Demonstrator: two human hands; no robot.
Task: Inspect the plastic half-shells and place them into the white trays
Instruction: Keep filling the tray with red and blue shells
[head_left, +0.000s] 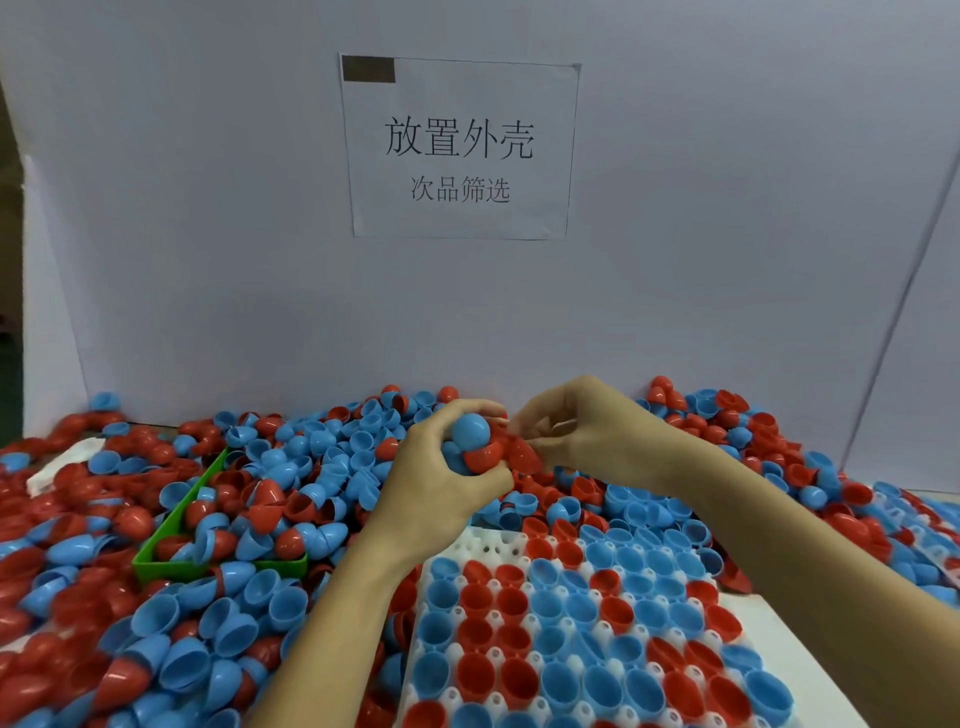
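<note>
White tray (483, 545) nearest me held red and blue half-shells, near edge cropped; loose shells crowded all sides; green bin (171, 564) held more; left hand (441, 478) clasped several shells (470, 431); right hand (587, 431) pinched one beside it, I noted.

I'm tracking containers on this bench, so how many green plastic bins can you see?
1. The green plastic bin sits left of the left hand, partly buried in red and blue half-shells. Others could be hidden under the pile.

Both hands meet above the heap of half-shells (311, 457). The tray (571, 649) lies below the right hand (592, 431), the bin (218, 564) left of the left hand (441, 467), the sign (460, 148) behind.
</note>
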